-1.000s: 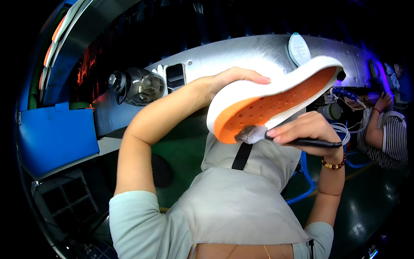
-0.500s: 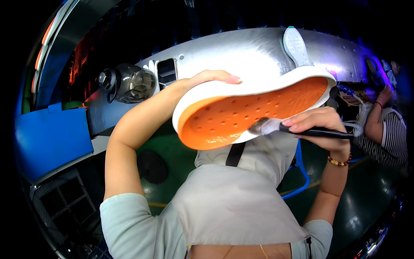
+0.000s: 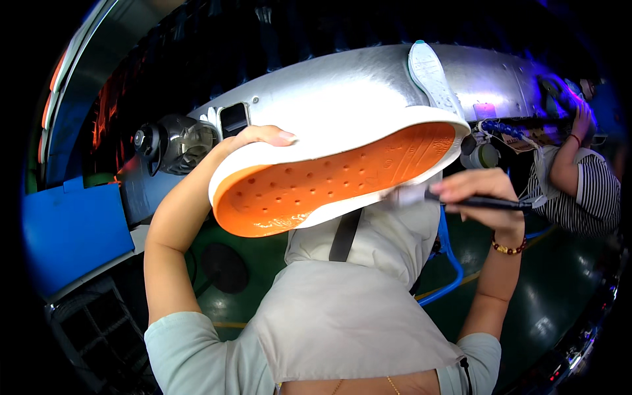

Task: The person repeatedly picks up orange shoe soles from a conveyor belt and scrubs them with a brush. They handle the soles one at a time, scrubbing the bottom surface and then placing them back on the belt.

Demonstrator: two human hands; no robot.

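A large shoe sole (image 3: 329, 187), orange within and white around its rim, is tilted in front of me with a row of small dimples and a wet-looking shine at its left end. My left hand (image 3: 263, 136) grips its far white edge, the thumb showing on top and the other fingers hidden behind. In my right hand (image 3: 479, 189) is a black-handled brush (image 3: 495, 202), pinched near the bristle end. Its pale bristles, smeared by motion, are at the sole's near white edge; whether they touch cannot be made out.
Beyond the sole curves a shiny metal worktop (image 3: 329, 82), with another white sole (image 3: 428, 72) on it. A dark see-through jug (image 3: 184, 143) stands at left, above a blue panel (image 3: 78, 227). At right sits a person in stripes (image 3: 596, 191). Blue tubing (image 3: 449, 263) bends near my lap.
The sole has shifted left, still in my left hand. The brush tip, earlier over the orange surface, is now by the near white edge. My view has turned slightly.
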